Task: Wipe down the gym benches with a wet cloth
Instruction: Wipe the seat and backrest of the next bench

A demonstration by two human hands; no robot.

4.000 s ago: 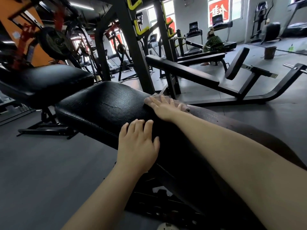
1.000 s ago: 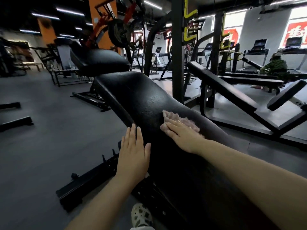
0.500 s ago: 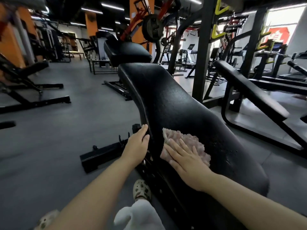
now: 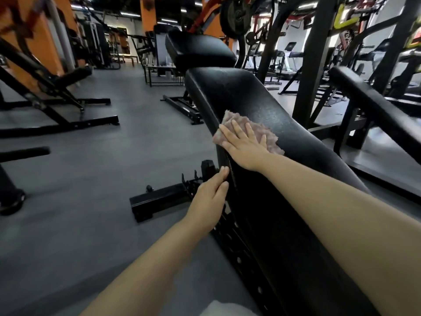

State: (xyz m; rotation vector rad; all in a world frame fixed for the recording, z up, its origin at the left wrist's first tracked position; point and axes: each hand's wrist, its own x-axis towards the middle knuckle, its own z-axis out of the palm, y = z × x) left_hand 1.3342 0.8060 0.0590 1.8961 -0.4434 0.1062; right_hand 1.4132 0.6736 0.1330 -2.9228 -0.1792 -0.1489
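A long black padded bench (image 4: 246, 103) slopes up away from me through the middle of the view. A pinkish cloth (image 4: 272, 137) lies on its left half. My right hand (image 4: 243, 142) presses flat on the cloth with straight, spread fingers. Lower down, my left hand (image 4: 210, 197) rests with straight fingers against the left side edge of the pad. A second black pad (image 4: 198, 52) sits just beyond the far end of the bench.
The bench's black steel base (image 4: 159, 201) juts out left on the grey floor. Another bench frame (image 4: 57, 101) stands at the left. A black upright post (image 4: 312, 65) and a padded bar (image 4: 373, 108) stand close on the right.
My right hand has slid the cloth farther up the pad, toward its left edge. My left hand stays on the pad's side edge. The view has swung left around the bench.
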